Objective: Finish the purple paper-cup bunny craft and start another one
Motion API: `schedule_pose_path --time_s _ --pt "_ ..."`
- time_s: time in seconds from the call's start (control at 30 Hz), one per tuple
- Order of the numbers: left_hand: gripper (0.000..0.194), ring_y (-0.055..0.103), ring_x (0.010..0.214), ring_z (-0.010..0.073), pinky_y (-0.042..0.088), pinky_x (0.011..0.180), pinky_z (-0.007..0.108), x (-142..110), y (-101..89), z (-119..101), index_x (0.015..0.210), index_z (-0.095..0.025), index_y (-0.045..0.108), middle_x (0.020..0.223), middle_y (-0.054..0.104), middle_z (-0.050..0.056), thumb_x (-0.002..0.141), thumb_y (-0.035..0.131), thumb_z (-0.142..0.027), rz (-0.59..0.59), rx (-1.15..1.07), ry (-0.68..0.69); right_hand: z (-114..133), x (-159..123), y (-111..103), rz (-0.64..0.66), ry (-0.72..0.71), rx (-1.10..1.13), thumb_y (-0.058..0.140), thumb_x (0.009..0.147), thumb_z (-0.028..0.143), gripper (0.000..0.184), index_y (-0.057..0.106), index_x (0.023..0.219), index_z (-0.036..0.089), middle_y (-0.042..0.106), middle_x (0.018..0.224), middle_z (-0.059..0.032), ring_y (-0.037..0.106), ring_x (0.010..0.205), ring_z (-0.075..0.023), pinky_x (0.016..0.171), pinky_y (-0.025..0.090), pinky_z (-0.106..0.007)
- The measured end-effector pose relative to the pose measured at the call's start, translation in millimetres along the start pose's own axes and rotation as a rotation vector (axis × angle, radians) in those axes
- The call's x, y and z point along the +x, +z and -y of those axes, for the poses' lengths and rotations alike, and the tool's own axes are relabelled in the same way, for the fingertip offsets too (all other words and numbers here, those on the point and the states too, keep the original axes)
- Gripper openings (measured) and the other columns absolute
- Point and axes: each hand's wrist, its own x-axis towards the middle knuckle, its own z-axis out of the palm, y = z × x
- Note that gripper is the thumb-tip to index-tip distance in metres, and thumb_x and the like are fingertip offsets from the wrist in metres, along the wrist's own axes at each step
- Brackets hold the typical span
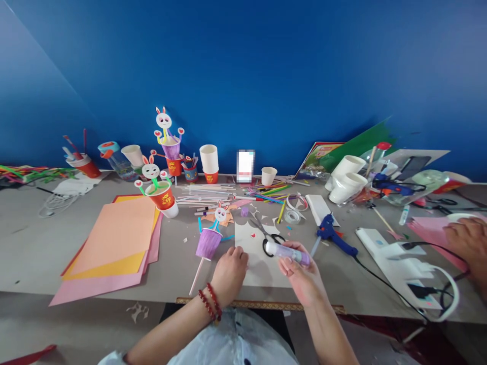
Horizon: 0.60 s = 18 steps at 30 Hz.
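My right hand holds a glue stick, a clear and purple tube with a white end pointing left, above the white paper. My left hand is curled knuckles-up at the left edge of that paper; whatever its fingers hold, if anything, is hidden. Just left of it lies a purple paper cup on a pale stick, with a rabbit head and blue arms. Scissors with black handles lie partly behind the glue stick. A small red heart cutout rests on the paper.
Coloured paper sheets lie at left, beside a red cup with a rabbit. A blue glue gun and a white power strip with cords are at right. Another person's hand rests near pink paper at far right.
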Motion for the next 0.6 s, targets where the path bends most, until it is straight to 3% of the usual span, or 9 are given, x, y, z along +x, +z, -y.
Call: schedule_pose_path --time_s 0.2,0.6 --pt "0.014 0.062 0.098 0.0262 0.055 0.077 0.037 0 -8.5 1 0.101 -0.013 0.064 0.105 0.063 0.012 0.093 0.052 -0.011 0.046 0.084 0.056 0 -2 8 -0.030 0.023 0.065 0.091 0.063 0.035 0.036 0.068 0.088 0.020 0.056 0.066 0.0032 0.046 0.057 -0.0088 0.053 0.038 -0.022" --pt "0.020 0.065 0.095 0.0289 0.058 0.068 0.038 3 -19.4 -14 0.103 -0.007 0.064 0.101 0.064 0.017 0.092 0.048 -0.007 0.088 0.166 0.147 -7 -6 16 0.006 0.069 0.073 0.089 0.067 0.033 0.032 0.068 0.088 0.020 0.054 0.063 0.0041 0.044 0.053 -0.0078 0.052 0.039 -0.022"
